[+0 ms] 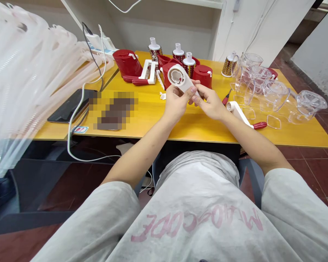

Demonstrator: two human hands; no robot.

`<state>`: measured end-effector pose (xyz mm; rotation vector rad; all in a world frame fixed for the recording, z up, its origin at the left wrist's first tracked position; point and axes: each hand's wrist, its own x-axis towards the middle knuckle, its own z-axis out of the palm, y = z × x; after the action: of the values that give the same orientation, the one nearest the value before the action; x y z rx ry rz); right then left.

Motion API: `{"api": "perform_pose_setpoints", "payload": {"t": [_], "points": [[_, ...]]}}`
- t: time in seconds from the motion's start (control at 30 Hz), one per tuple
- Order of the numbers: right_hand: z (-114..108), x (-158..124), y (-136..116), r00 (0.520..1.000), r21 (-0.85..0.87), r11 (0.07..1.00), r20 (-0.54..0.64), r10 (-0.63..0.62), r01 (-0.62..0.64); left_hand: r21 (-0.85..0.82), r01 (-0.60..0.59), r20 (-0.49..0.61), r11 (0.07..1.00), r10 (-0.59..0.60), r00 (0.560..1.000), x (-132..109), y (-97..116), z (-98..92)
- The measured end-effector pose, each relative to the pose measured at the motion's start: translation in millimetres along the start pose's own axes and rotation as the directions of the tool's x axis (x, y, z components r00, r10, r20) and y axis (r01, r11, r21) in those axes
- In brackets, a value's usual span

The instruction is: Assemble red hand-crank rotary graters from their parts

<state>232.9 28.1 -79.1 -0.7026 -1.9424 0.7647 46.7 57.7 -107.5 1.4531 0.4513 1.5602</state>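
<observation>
Above the table I hold a white plastic grater body (184, 80), its round ringed opening turned up and toward me. My left hand (178, 102) is closed around its narrow arm, with the thumb on top. At the lower end, my right hand (207, 101) pinches the same part, and its fingertips meet those of my left hand. A small thin piece may lie between the fingers there, but I cannot make it out. Behind the hands sit red plastic grater housings (203, 75) and metal grater drums (189, 65) with white tops.
Clear plastic hoppers (278, 91) crowd the table's right side, near a white crank handle (242, 114) and a red screwdriver (226, 98). More cranks (147, 74) lie left of centre. A black tablet (69, 105), a white cable (69, 134) and plastic sleeves (30, 65) occupy the left.
</observation>
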Motion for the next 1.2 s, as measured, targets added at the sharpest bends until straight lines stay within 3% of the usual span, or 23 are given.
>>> {"api": "perform_pose_setpoints", "payload": {"t": [0.2, 0.33, 0.4, 0.5, 0.63, 0.77, 0.9, 1.03, 1.2], "points": [[6.4, -3.9, -4.5, 0.998, -0.082, 0.996, -0.067, 0.017, -0.022, 0.038, -0.028, -0.014, 0.999, 0.029, 0.999, -4.4, 12.6, 5.9], [8.3, -6.5, -5.8, 0.993, -0.114, 0.993, -0.113, 0.016, -0.029, 0.036, -0.036, -0.029, 0.999, 0.037, 0.999, -3.7, 9.5, 7.2], [6.8, -6.0, -4.1, 0.994, -0.069, 0.997, -0.105, 0.030, -0.037, 0.033, -0.026, -0.027, 0.999, 0.027, 0.999, -1.6, 4.4, 7.2], [2.1, -3.1, -2.3, 0.997, 0.070, 0.994, -0.003, 0.080, -0.080, 0.026, 0.007, -0.054, 1.000, -0.005, 0.999, 1.4, 0.1, 7.4], [-4.5, 1.6, -5.2, 0.987, 0.273, 0.952, 0.122, 0.108, -0.138, -0.029, 0.057, -0.036, 0.998, -0.058, 0.998, 3.0, 7.8, 7.8], [-11.7, 3.4, -12.9, 0.977, 0.381, 0.904, 0.157, 0.142, -0.193, -0.089, 0.111, 0.067, 0.990, -0.105, 0.992, 6.3, 17.0, 3.7], [-22.2, 3.5, -19.0, 0.977, 0.394, 0.894, 0.120, 0.179, -0.212, -0.098, 0.083, -0.033, 0.992, -0.087, 0.996, 13.2, 13.8, -6.3], [-26.4, 4.6, -15.6, 0.988, 0.317, 0.936, 0.060, 0.143, -0.155, -0.066, 0.055, -0.030, 0.996, -0.057, 0.998, 18.0, 4.6, -15.6], [-29.2, 5.8, -7.9, 0.988, -0.014, 0.999, -0.147, 0.046, -0.048, -0.046, 0.040, -0.067, 0.998, -0.043, 0.997, 20.5, 0.4, -27.2]]}}
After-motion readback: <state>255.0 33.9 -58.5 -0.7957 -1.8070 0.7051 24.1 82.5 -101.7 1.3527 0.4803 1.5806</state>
